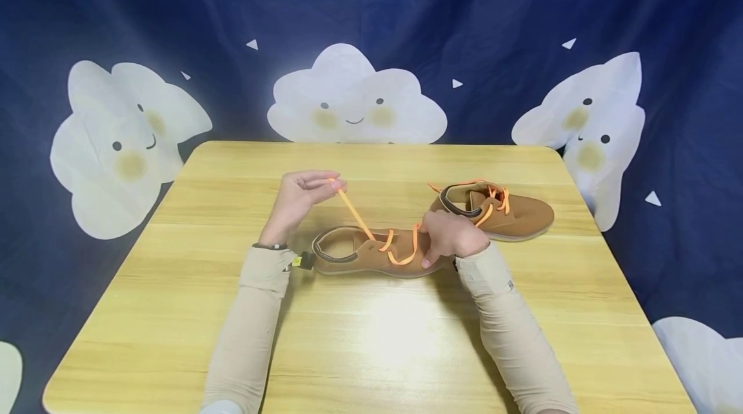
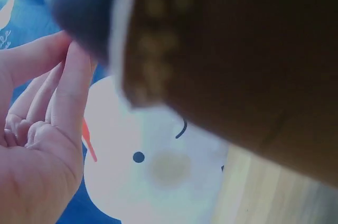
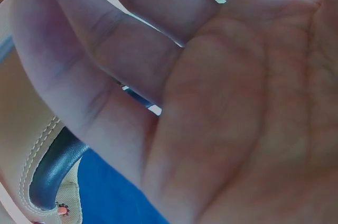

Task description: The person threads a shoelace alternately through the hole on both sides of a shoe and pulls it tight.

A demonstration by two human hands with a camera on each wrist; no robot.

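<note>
A tan shoe lies on the table with its toe to the right. Its orange lace is partly threaded, with a loose loop over the front. My left hand pinches one end of the lace between thumb and fingertips, drawn taut up and left from the eyelets. My right hand grips the toe, thumb on the near side and fingers over the top. In the left wrist view the blurred shoe covers much of the frame. The right wrist view shows the palm and extended fingers close up.
A matching tan shoe with orange laces stands behind my right hand, its toe to the right. Both shoes are on a light wooden table. A dark blue cloth with cloud faces hangs behind it.
</note>
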